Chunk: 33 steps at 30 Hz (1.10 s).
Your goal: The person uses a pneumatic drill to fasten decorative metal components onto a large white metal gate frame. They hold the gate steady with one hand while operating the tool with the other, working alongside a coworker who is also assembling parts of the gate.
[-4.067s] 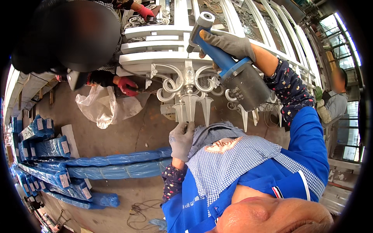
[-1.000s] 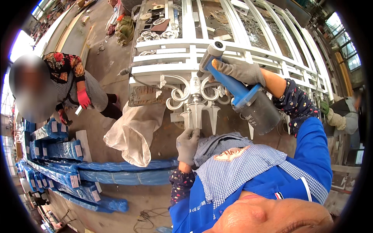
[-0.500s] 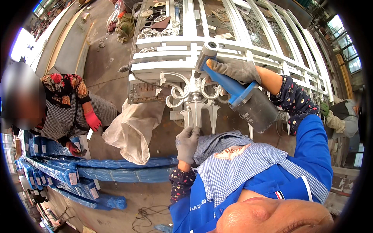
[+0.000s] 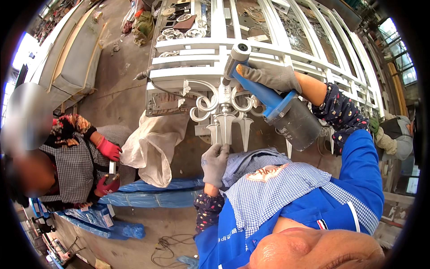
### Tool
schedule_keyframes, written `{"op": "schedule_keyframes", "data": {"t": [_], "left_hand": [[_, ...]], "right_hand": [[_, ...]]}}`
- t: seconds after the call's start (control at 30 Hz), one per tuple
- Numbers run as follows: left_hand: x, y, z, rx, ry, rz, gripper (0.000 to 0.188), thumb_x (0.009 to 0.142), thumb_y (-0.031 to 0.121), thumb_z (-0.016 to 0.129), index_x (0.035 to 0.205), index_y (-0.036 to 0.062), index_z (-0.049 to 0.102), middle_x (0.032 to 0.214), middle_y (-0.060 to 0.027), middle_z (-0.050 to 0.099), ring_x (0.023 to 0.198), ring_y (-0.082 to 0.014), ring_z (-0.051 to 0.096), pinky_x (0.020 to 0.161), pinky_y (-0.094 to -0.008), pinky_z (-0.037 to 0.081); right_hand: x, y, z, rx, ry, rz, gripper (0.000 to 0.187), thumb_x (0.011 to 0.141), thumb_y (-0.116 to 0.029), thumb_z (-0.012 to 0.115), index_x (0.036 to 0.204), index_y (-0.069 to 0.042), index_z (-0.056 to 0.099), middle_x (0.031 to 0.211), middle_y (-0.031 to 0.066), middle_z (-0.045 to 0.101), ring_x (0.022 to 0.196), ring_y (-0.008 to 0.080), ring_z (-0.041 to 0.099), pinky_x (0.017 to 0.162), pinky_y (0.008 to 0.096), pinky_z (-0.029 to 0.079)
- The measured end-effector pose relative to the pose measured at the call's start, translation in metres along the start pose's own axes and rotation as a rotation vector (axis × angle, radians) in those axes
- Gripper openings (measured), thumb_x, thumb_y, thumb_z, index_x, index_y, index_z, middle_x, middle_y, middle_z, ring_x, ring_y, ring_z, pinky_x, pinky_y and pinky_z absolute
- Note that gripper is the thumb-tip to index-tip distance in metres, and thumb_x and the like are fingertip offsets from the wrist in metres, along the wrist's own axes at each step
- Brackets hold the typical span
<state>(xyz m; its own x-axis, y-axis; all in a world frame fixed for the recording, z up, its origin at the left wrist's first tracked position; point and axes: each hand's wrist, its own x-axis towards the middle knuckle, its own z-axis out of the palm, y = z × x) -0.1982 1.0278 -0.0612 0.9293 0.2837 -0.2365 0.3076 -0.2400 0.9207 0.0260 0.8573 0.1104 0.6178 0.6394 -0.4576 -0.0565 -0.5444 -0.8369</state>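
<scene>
My right hand (image 4: 268, 76), in a grey glove, is closed around the blue handle of a pneumatic rivet gun (image 4: 264, 96) with a black cylinder at its lower end. The gun's nose rests at the silver scroll ornament (image 4: 206, 105) on the near edge of a white metal fence panel (image 4: 192, 74); whether it touches is hidden. Grey-gloved too, my left hand (image 4: 215, 165) pinches the tip of a silver spear-point finial (image 4: 225, 127) that points toward me. Another finial (image 4: 245, 133) hangs beside it.
On the left a co-worker in pink gloves (image 4: 108, 149) holds a small white piece beside a whitish sack (image 4: 150, 148). Blue-wrapped bundles (image 4: 152, 197) lie below. Loose scroll parts (image 4: 172, 35) sit under the panel. A cable (image 4: 165, 251) lies on the floor; another worker's glove (image 4: 386, 141) shows at right.
The co-worker on the left has leaned nearer, bringing both pink gloves together at the white piece. My hands and the rivet gun stay nearly in place.
</scene>
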Motion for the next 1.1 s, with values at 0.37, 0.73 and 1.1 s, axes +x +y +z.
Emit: {"op": "schedule_keyframes", "data": {"t": [0.37, 0.73, 1.1], "left_hand": [[0.000, -0.003, 0.002, -0.019, 0.009, 0.003, 0.027, 0.086, 0.021, 0.065, 0.070, -0.0010, 0.060, 0.058, -0.0146, 0.054, 0.050, -0.0231, 0.054, 0.051, -0.0346, 0.041], [0.000, -0.002, 0.002, 0.010, 0.031, 0.025, 0.032, 0.086, 0.023, 0.065, 0.067, -0.0009, 0.056, 0.056, -0.0142, 0.052, 0.049, -0.0232, 0.052, 0.051, -0.0356, 0.040], [0.000, 0.001, 0.002, -0.002, 0.020, 0.003, 0.031, 0.087, 0.022, 0.065, 0.067, -0.0008, 0.057, 0.055, -0.0126, 0.052, 0.048, -0.0210, 0.051, 0.051, -0.0342, 0.040]], "right_hand": [[0.002, 0.001, 0.006, -0.087, 0.056, -0.078, 0.090, 0.080, -0.082, 0.040, 0.126, -0.005, 0.048, 0.096, 0.0092, 0.062, 0.072, 0.0154, 0.066, 0.060, 0.0278, 0.059], [0.010, 0.008, 0.004, -0.055, -0.026, -0.100, 0.090, 0.080, -0.080, 0.044, 0.135, -0.009, 0.040, 0.098, 0.0102, 0.063, 0.083, 0.0154, 0.066, 0.061, 0.0289, 0.060], [-0.004, 0.003, 0.004, -0.090, 0.044, -0.108, 0.096, 0.077, -0.084, 0.042, 0.131, -0.005, 0.046, 0.100, 0.0117, 0.064, 0.085, 0.0169, 0.067, 0.071, 0.0301, 0.059]]}}
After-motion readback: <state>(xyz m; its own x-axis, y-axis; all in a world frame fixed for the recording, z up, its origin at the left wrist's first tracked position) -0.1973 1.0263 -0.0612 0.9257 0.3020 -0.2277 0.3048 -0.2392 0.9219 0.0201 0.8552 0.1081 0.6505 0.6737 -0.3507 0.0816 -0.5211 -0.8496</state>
